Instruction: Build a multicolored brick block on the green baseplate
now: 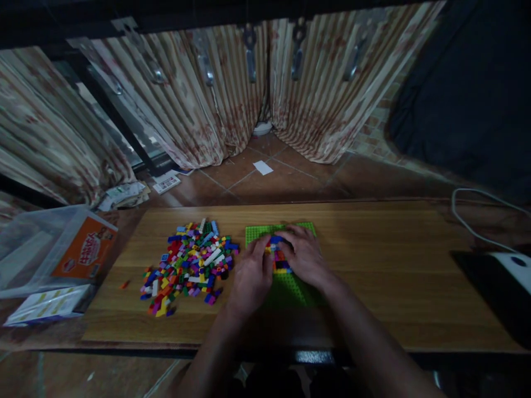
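Note:
A green studded baseplate (290, 293) lies on the wooden table, with a patch of coloured building bricks (279, 256) built up on it. My left hand (253, 273) is at the patch's left side, its thumb and index finger closed against the bricks. From the right, my right hand (305, 253) curls over the far part of the patch, fingers and thumb closed about a blue building brick (275, 240) there. The fingers hide part of the bricks and the plate's far edge. Left of my left hand spreads a loose pile of many-coloured building bricks (193, 262).
A clear plastic bin (33, 243) with an orange label and a flat packet (47, 305) sit left of the wooden table (385, 265). At the right end are a black-and-white device (508, 271) and a white cable (468, 221). Curtains (232, 105) hang behind.

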Tool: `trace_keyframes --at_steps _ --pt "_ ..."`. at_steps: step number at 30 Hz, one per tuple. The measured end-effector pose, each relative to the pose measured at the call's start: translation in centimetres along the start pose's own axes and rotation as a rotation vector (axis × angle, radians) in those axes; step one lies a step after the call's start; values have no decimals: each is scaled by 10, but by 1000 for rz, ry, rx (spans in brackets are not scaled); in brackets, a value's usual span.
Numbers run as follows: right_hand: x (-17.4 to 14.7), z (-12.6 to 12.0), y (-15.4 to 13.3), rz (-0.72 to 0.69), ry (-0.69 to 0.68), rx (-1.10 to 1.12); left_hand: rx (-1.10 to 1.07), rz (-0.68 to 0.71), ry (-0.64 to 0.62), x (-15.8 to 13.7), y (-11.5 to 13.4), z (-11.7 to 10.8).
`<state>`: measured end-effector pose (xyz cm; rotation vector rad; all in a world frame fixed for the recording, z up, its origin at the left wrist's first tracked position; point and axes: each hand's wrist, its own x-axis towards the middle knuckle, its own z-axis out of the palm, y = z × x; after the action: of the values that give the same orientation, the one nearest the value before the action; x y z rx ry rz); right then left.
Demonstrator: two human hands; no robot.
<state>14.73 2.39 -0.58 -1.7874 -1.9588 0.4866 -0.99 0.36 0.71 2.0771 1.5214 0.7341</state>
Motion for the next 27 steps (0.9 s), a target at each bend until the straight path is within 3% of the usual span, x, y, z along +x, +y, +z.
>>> trace_keyframes --at_steps 7,14,27 --pt "0 0 -1 -2 -9 -20 175 51 16 -4 1 8" --pt "1 1 2 -34 22 -14 271 10 -42 -3 10 9" --pt "15 10 1 168 127 199 357 -38 -50 1 21 15"
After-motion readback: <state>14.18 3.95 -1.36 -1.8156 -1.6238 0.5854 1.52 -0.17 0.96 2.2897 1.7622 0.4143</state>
